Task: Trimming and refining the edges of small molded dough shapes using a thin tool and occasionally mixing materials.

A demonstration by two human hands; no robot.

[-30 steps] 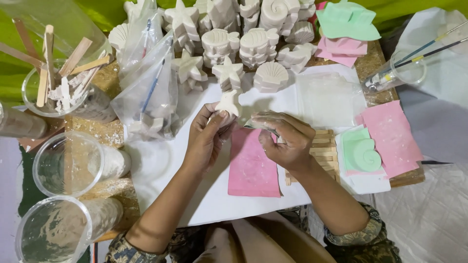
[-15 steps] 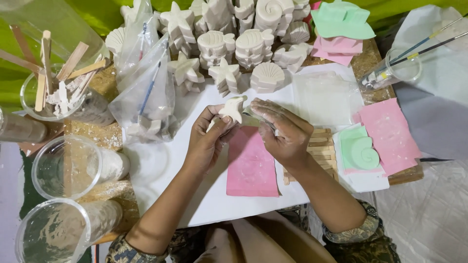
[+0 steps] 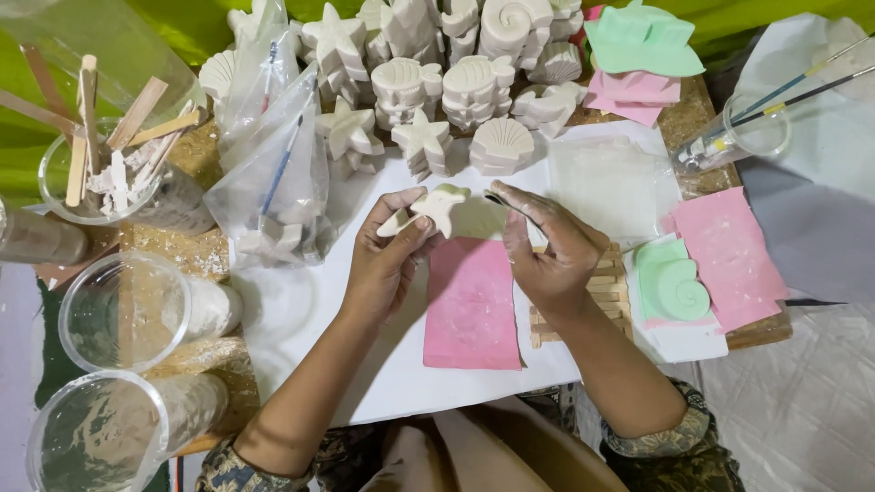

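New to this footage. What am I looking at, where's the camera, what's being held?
No machine here: a person's two bare hands, filmed from a camera on their head looking down. The left hand holds a white star-shaped plaster cast. The right hand pinches a thin dark tool beside it. Below lies a pink flat mould sheet on white paper. Behind stand stacked white shell, fish and star casts; at left, clear plastic cups, one holding wooden sticks.
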